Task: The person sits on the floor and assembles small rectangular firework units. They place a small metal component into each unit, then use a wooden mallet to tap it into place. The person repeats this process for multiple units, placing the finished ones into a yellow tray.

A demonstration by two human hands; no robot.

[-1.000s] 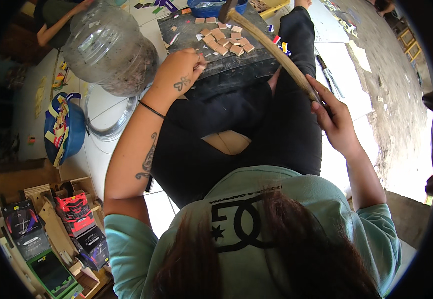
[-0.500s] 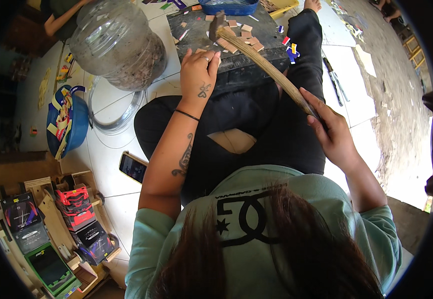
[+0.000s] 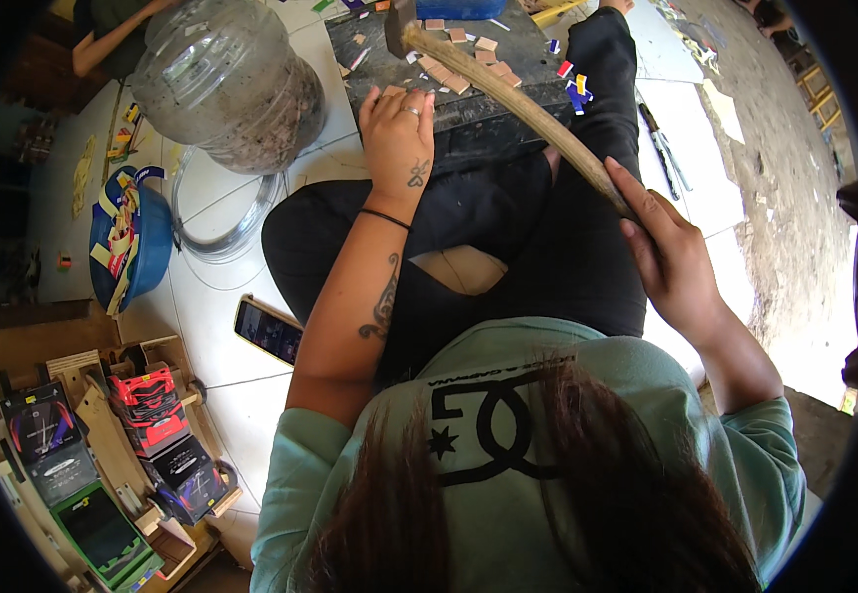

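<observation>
My right hand [image 3: 668, 247] is closed round the lower end of a hammer's [image 3: 513, 99] long wooden handle. The dark metal head is raised toward the top of the view, over the far left of a black board [image 3: 488, 128]. At the board's near left edge, my left hand [image 3: 397, 138] rests palm down with bent fingers, a ring on one of them. Whatever lies under those fingertips is hidden. A small brown piece [image 3: 393, 91] shows just beyond them. Several small brown rectangular pieces [image 3: 446, 74] lie scattered on the board to the right.
A large clear plastic bottle [image 3: 226, 89], dirty inside, stands left of the board. Near it are a coil of wire [image 3: 221, 222], a blue tub [image 3: 152, 242] of colourful strips and a phone [image 3: 269, 329]. Pens [image 3: 661, 148] lie at right. Wooden racks [image 3: 103, 445] fill the lower left.
The hammer has shifted left, its head now nearer the top edge, and my right hand has moved slightly lower right. My left hand stays at the board's edge. The whole view has shifted slightly.
</observation>
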